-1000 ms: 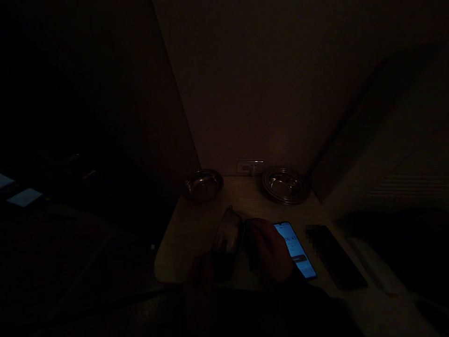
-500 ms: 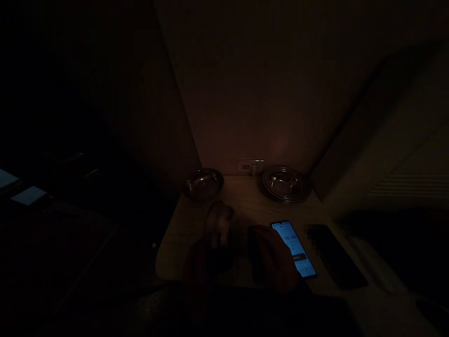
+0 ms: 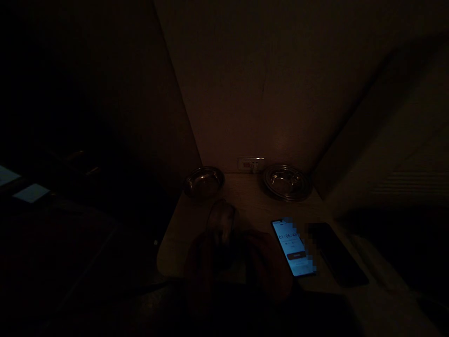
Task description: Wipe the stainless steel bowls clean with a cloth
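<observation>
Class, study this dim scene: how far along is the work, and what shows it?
Perhaps partway; darkness hides much. Possibly done: the metal bowl and the round metal dish rest at the table's back, away from the hands. In hand: a shiny vessel at the left hand, the right hand close by. Left: setting that vessel down, perhaps; anything more cannot be told.

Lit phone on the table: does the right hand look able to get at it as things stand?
Probably yes: the right hand is just beside the lit phone, with nothing visible between them, though darkness hides whether that hand is free.
</observation>
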Demonstrator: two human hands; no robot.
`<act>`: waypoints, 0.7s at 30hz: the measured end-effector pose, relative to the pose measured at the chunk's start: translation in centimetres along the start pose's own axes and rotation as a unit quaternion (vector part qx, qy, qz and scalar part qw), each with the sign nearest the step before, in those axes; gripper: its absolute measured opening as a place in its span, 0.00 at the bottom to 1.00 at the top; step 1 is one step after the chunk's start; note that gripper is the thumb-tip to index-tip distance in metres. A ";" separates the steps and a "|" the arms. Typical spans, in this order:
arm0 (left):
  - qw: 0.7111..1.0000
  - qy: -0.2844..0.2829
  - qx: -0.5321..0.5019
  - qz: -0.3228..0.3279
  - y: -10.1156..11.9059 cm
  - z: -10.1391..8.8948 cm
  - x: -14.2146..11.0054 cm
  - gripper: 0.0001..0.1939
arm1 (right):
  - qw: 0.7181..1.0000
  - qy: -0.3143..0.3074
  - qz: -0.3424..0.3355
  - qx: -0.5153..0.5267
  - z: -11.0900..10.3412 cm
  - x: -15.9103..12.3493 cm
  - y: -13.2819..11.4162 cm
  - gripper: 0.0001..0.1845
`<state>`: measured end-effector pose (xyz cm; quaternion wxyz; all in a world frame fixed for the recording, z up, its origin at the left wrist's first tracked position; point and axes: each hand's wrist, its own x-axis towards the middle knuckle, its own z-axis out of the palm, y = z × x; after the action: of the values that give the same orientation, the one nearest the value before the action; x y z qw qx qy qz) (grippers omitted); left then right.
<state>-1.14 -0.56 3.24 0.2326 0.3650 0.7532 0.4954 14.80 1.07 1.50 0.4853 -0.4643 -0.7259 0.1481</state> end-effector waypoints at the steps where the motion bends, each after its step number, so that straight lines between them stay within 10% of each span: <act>1: 1.000 -0.006 -0.008 -0.016 0.6 0.1 0.0 0.20 | 1.000 0.000 0.000 0.000 0.0 0.0 0.0 0.13; 21: 0.991 -0.045 -0.105 -0.075 1.7 0.3 -0.1 0.23 | 1.000 -0.004 -0.024 -0.010 0.5 -0.3 -0.8 0.14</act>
<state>-0.32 -0.12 4.65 0.3396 0.3032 0.7111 0.5358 14.03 0.49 1.62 0.4808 -0.4511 -0.7403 0.1313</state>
